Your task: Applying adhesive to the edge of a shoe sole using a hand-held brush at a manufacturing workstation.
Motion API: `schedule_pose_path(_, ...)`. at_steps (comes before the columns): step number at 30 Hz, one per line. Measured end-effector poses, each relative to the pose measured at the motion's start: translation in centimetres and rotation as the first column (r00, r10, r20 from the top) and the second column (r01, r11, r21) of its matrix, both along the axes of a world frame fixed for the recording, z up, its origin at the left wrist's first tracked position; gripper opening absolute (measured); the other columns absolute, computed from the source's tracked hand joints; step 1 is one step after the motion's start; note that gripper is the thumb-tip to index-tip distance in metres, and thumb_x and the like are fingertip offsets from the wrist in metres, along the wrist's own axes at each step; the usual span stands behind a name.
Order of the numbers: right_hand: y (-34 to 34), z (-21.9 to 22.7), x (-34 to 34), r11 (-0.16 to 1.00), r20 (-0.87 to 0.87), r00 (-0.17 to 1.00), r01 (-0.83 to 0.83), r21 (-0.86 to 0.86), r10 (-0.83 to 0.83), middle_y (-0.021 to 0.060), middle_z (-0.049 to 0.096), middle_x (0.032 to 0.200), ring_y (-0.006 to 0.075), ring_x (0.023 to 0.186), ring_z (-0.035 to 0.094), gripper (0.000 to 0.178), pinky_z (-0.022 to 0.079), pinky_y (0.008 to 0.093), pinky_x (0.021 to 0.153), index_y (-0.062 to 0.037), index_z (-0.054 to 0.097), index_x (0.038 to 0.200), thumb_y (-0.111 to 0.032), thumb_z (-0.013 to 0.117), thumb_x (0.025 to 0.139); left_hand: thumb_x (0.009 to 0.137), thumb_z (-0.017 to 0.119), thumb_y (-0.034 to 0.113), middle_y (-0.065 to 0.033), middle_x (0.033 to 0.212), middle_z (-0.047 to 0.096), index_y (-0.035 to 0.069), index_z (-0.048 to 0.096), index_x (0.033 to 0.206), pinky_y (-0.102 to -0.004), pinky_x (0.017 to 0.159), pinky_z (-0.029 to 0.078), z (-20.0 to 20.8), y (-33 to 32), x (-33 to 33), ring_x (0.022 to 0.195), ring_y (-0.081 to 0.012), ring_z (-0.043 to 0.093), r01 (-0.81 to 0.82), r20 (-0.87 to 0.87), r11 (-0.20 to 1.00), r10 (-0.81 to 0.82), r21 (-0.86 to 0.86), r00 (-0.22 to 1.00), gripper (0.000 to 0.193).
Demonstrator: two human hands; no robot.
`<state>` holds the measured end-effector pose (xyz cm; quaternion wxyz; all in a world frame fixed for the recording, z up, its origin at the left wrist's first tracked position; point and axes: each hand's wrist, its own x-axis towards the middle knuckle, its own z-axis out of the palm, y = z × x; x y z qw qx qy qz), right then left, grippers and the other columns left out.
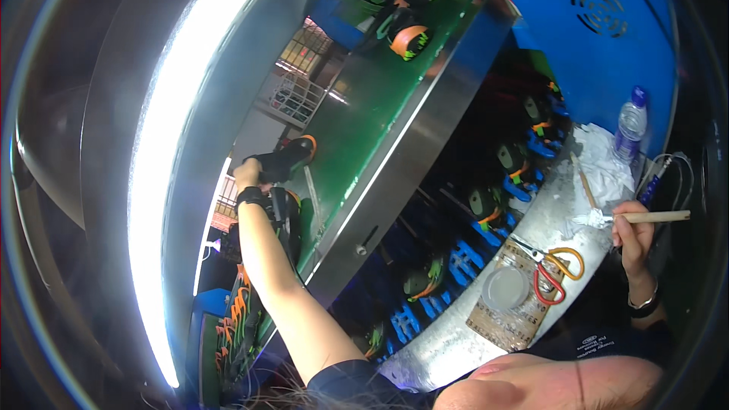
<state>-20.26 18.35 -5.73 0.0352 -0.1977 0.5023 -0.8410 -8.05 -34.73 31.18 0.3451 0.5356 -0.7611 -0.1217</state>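
The left hand is at the left edge of the green belt, its fingers curled closed around the near end of a dark shoe with orange trim; the shoe lies over the belt's left part, and whether it touches the surface I cannot tell. Well to the right of the belt, the right hand pinches a pale wooden-handled tool between thumb and fingers, its whitish end at a crumpled white cloth. That cloth lies on a curved grey ledge, right of the belt, as do orange-and-red-handled scissors and a round translucent container. Between belt and ledge, more shoes sit in a row beside blue supports. Another orange-trimmed shoe stands on the belt's far stretch.
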Motion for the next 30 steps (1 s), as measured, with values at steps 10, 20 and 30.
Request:
schedule_pose_path(10, 0.3, 3.6, 1.4, 0.974, -0.104, 0.97, -0.224, -0.017, 0.221, 0.0023, 0.048, 0.065, 0.0054, 0.055, 0.043, 0.013, 0.036, 0.0182, 0.05, 0.0021, 0.05, 0.092, -0.003, 0.048, 0.08, 0.078, 0.056, 0.014, -0.0236, 0.102, 0.048, -0.013, 0.045, 0.097, -0.0415, 0.082, 0.046, -1.9, 8.9, 9.3, 0.095, -0.0319, 0.05, 0.632, -0.706, 0.767, -0.388, 0.108, 0.592, 0.035)
schedule_pose_path(20, -1.0, 5.7, 3.5, 0.986, -0.295, 0.947, -0.154, -0.057, 0.131, 0.0136, 0.054, 0.09, 0.0168, 0.079, 0.055, 0.037, 0.045, 0.0256, 0.068, 0.0016, 0.04, 0.111, -0.028, 0.036, 0.089, 0.079, 0.056, 0.01, -0.0089, 0.095, 0.056, -0.004, 0.05, 0.103, -0.0261, 0.079, 0.04, -28.5, 31.6, 11.8, 0.085, -0.0136, 0.053, 0.768, -0.786, 0.614, -0.379, 0.182, 0.489, 0.029)
schedule_pose_path(30, -1.7, 5.1, 6.7, 0.864, -0.184, 0.846, -0.474, 0.169, 0.5, 0.0069, 0.054, 0.076, 0.0096, 0.07, 0.053, 0.02, 0.044, 0.0219, 0.065, 0.0034, 0.05, 0.097, -0.01, 0.045, 0.083, 0.077, 0.034, 0.061, -0.0198, 0.123, 0.038, -0.001, 0.032, 0.123, -0.0442, 0.094, 0.031, -41.1, 40.8, 20.8, 0.107, -0.0321, 0.043, 0.93, -0.932, 0.202, 0.26, 0.307, 0.251, 0.077)
